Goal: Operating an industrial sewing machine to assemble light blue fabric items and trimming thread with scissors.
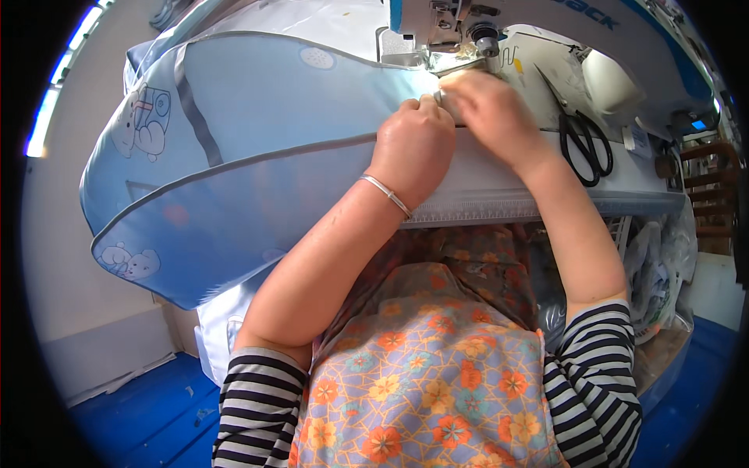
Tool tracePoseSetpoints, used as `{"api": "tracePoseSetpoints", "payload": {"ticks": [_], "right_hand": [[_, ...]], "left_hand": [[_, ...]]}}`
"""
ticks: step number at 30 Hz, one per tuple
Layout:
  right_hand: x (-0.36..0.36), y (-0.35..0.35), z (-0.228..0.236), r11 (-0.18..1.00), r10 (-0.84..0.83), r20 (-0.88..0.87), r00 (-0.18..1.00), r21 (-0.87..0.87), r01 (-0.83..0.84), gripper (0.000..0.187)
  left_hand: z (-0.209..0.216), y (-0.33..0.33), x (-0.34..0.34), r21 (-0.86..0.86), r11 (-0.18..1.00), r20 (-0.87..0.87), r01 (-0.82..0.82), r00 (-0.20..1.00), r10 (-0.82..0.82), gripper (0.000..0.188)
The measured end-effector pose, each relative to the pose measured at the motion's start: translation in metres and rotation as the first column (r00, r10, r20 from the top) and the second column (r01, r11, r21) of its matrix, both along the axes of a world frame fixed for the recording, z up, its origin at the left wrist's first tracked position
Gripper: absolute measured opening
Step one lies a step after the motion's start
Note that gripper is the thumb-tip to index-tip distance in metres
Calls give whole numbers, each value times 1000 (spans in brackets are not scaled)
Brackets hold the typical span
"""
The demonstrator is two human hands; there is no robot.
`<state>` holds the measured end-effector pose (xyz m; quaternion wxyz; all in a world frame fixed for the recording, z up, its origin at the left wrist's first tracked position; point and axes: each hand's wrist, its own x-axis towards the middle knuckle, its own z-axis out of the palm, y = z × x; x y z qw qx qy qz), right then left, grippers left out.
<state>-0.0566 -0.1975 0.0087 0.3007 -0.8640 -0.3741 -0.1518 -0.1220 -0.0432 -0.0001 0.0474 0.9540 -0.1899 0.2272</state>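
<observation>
The sewing machine [546, 14], white with blue trim, is the landmark, its needle end at the upper middle of the view. A light-blue fabric piece [273, 117] printed with cartoon bears and edged in grey binding spreads out to the left of the sewing machine, its broad end hanging over the table's near side and its narrow end reaching the needle area. The left hand [413, 144], a silver bangle [385, 195] on its wrist, is just on the near side of the sewing machine's needle area, fingers curled and tips together, clamped on the narrow end of the fabric. The right hand [491, 117] is nearer the sewing machine's needle, its fingers reaching the same end of the fabric; it is blurred, so I cannot tell whether its fingertips are pinched together or apart. Black-handled scissors [581, 144] lie below the sewing machine's arm, blades pointing toward the machine and handles toward the person. A white rounded object [612, 82] is also beneath that arm. A ruler strip [484, 209] runs along the table edge on the person's side of the sewing machine. Nearer still to the person, well apart from the sewing machine, is a floral apron [429, 366] over striped sleeves [261, 405].
</observation>
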Motion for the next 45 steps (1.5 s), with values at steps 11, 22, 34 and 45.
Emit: {"api": "tracePoseSetpoints", "payload": {"ticks": [11, 22, 34, 45], "right_hand": [[24, -11, 28, 913, -129, -221, 967, 354, 202, 12], [-24, -77, 45, 894, -432, -93, 897, 84, 439, 20], [-57, -131, 45, 833, -553, -339, 761, -195, 518, 52], [-102, 0, 45, 804, 417, -909, 26, 382, 456, 73]], "left_hand": [[1, 0, 16, -15, 1000, -13, -27, 1000, 27, 9], [1, 13, 16, -257, 966, -54, 23, 998, -38, 12], [-7, 51, 45, -359, 929, 61, 96, 995, -79, 20], [-7, 77, 43, -329, 941, -40, -76, 997, 66, 20]]}}
